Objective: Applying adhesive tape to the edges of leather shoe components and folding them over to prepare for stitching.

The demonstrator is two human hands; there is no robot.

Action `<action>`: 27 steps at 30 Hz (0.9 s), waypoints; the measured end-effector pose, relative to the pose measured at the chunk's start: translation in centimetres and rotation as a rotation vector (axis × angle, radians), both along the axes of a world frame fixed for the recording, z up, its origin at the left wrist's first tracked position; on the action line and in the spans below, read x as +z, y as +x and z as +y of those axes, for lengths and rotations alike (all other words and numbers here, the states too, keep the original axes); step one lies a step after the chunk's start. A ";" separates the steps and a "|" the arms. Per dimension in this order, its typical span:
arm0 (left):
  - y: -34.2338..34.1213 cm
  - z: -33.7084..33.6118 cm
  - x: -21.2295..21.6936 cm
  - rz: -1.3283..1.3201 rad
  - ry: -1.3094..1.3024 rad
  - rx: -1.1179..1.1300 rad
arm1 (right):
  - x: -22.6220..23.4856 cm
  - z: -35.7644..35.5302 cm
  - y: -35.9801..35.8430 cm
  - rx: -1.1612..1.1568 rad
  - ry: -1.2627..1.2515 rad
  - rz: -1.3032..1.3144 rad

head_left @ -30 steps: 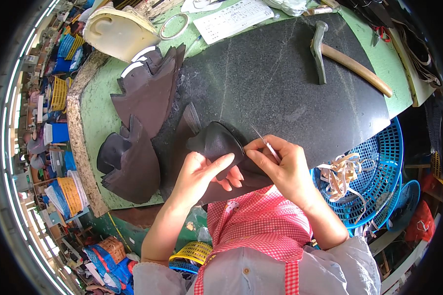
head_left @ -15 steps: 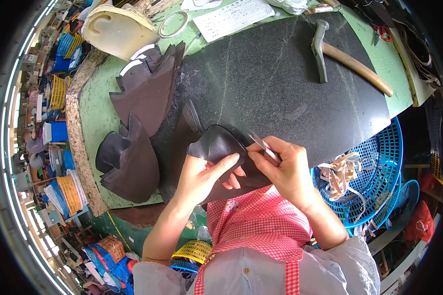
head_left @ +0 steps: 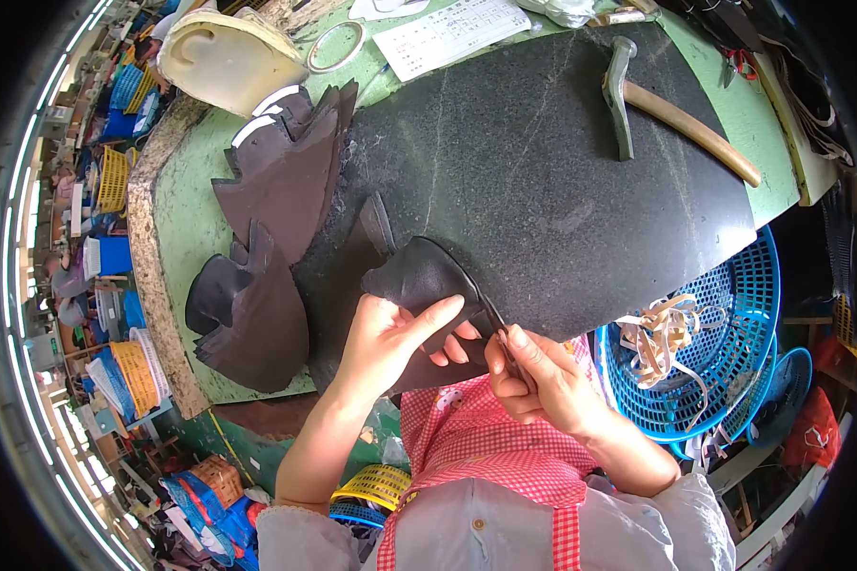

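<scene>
The left hand (head_left: 386, 333) grips a dark leather piece (head_left: 419, 281): the thumb lies flat across its near face, pointing right, and the other fingers (head_left: 452, 350) curl under it, their tips showing just below the thumb. The piece rises from the fingers up and away, its curved edge resting on the black stone slab (head_left: 562, 181). Just right of the thumb tip, the right hand (head_left: 543, 381) pinches the piece's right edge between thumb and forefinger, fingers narrow and closed tight. A thin dark tool or strip (head_left: 493, 319) runs along that edge from the pinch; what it is cannot be told. The two hands sit close together, nearly touching at the fingertips.

Left of the left hand, a stack of similar dark leather cut-outs (head_left: 257, 314) lies on the green bench, with a second stack (head_left: 290, 171) beyond it. Far above the fingers, at the slab's far right corner, lies a hammer (head_left: 667, 109) with a wooden handle. A white sheet (head_left: 448, 33), a metal ring (head_left: 333, 46) and a cream shoe last (head_left: 224, 57) sit at the bench's far edge. Right of the right hand, blue baskets (head_left: 733, 362) hold pale strips (head_left: 662, 333).
</scene>
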State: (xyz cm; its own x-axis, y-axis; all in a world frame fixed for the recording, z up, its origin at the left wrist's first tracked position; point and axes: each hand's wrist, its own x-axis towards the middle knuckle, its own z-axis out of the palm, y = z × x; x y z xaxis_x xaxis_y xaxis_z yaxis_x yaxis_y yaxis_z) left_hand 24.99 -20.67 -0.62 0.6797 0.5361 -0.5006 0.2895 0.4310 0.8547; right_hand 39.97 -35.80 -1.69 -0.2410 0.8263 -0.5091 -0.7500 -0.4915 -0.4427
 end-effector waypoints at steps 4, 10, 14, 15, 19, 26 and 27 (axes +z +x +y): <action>-0.2 0.0 0.0 0.006 0.012 -0.014 | -0.1 -0.1 -0.3 0.004 -0.005 -0.025; -0.2 0.0 -0.1 0.006 -0.004 -0.010 | -0.1 -0.1 -0.2 0.003 -0.006 -0.022; -0.2 0.0 -0.1 0.003 0.004 -0.015 | -0.2 -0.3 -0.3 0.013 -0.016 -0.012; -0.2 0.0 -0.1 0.004 0.004 -0.015 | -0.3 -0.2 -0.3 0.014 -0.016 -0.011; 0.0 0.1 0.0 -0.005 0.016 -0.021 | -0.2 0.0 -0.4 -0.019 -0.008 -0.032; -0.1 0.1 0.0 -0.011 0.012 -0.010 | -0.6 0.2 -1.2 -0.081 -0.006 -0.050; -0.1 0.1 0.1 -0.011 0.012 -0.011 | -0.6 0.2 -1.3 -0.082 -0.007 -0.051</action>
